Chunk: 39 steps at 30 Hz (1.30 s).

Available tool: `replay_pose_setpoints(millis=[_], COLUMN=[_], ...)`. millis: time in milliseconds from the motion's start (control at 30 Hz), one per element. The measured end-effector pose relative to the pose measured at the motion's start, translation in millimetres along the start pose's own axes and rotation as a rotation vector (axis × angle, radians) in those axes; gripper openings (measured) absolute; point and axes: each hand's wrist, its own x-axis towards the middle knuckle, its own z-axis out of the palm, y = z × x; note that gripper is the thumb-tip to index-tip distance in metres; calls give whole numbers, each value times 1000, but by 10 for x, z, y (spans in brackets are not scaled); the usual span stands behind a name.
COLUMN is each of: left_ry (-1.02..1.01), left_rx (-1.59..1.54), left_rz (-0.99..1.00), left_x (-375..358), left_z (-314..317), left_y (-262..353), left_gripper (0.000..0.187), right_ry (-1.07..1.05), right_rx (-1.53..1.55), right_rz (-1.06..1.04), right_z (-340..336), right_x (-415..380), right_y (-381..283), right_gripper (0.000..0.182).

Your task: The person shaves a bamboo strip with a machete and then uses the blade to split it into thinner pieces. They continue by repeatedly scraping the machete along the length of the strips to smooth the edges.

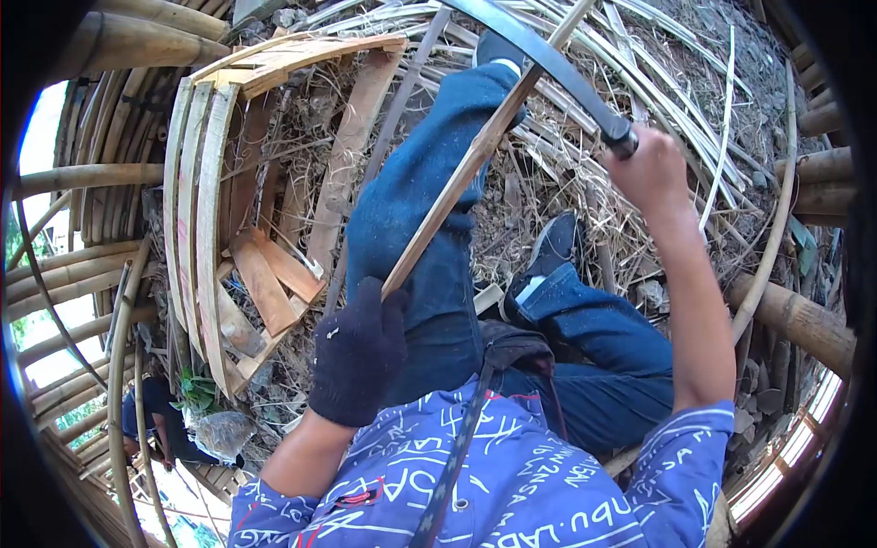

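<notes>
My left hand, in a dark knitted glove, is closed around the lower end of a long split bamboo strip. The strip slants up and away over my bent knee in jeans. On the right, my bare right hand grips the black handle of a machete. Its long blade reaches up and left, crossing the strip near the strip's far part in this view. My shoe shows beyond the blade, close to where the two cross.
A wooden crate-like frame stands at left with loose boards inside. Pale bamboo slivers litter the ground ahead. Thick bamboo poles run along both sides. Another person is at the lower left.
</notes>
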Motion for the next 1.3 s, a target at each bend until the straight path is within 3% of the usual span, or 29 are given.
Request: replay_pose_setpoints(millis=[67,133,200,267,333,433,500,667,733,933,1200,1300], left_ry=[14,1,-13,-2,-132,-97,-65,-39,-15,0,60,51], left_rx=[3,-27,-9,2,66,-25,-6,-20,-55,-2,64,62], left_rz=[-7,-51,-8,16,35,-64,-11,64,38,31,80,78], left_x=[12,44,56,66,74,97,102,107,108,92,51,33], left_z=[14,5,-8,-35,-112,-148,-122,-64,-61,-70,-42,-37], left_y=[-18,4,-13,-31,-45,66,40,22,59,135,95,95], left_gripper=[12,12,14,18,14,16,19,20,18,15,10,16], right_ry=[-6,-97,-137,-128,-30,85,74,35,39,-183,-259,-239], right_rx=[90,82,-13,-85,-6,107,280,615,607,870,867,792], right_rz=[9,-207,-231,-82,98,85,72,142,93,111,43,-74], right_z=[-43,-91,-12,119,134,279,260,363,438,441,323,286], right_x=[-122,-251,-139,73,190,288,136,-416,-633,-1077,-1140,-1165], right_y=[-142,-285,-203,-13,86,473,549,285,125,-361,-691,-763], right_gripper=[15,14,14,14,16,18,19,15,16,11,13,17])
